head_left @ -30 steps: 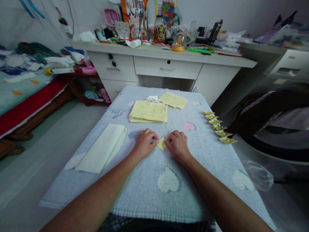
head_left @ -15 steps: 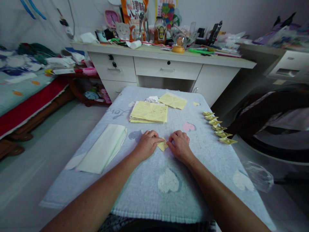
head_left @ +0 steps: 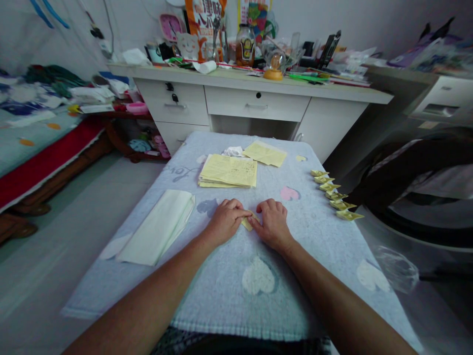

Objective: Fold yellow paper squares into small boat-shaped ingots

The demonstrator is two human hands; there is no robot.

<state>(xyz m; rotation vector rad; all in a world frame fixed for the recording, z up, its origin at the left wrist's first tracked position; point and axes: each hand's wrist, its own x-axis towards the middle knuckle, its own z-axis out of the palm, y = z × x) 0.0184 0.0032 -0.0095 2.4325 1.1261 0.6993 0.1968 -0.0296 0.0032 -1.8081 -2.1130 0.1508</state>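
A small folded piece of yellow paper (head_left: 247,224) lies on the cloth-covered table between my hands, partly hidden by fingers. My left hand (head_left: 228,219) is curled, its index finger stretched onto the paper's top edge. From the other side, my right hand (head_left: 274,223) presses its thumb on the paper close to the left fingertip. Beyond them sits a stack of yellow paper sheets (head_left: 227,171) with writing on the top one. Another yellow sheet (head_left: 265,153) lies behind it, next to a crumpled white tissue (head_left: 232,152).
Along the table's right edge stands a row of several folded yellow paper boats (head_left: 338,204). A folded pale cloth or paper (head_left: 158,229) lies at the left. Behind the table (head_left: 295,296) is a cluttered white desk (head_left: 258,101); a washing machine (head_left: 443,111) stands at the right.
My right thumb has slid left across the paper toward my left fingertip, and covers more of it. My left hand stays almost in place.
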